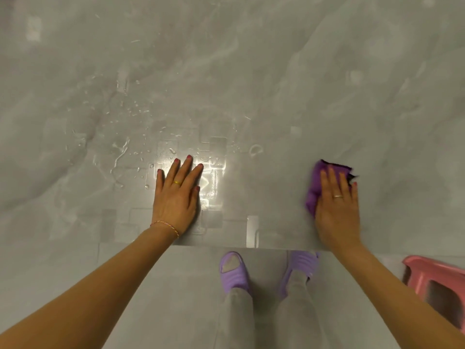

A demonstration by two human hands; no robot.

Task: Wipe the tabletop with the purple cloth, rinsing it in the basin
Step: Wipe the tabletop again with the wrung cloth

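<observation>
The grey marbled tabletop (251, 84) fills most of the view, its near edge running across the lower middle. My right hand (338, 210) lies flat on the purple cloth (317, 182), pressing it onto the table near the front edge; the cloth sticks out to the left and beyond my fingertips. My left hand (177, 197) rests flat on the table with fingers spread and nothing under it. Water drops and streaks (120, 152) glisten on the surface left of and beyond my left hand. No basin is visible.
A pink plastic stool (437, 280) stands on the floor at the lower right, beside my right forearm. My feet in purple slippers (234, 270) stand on the grey floor just below the table's edge.
</observation>
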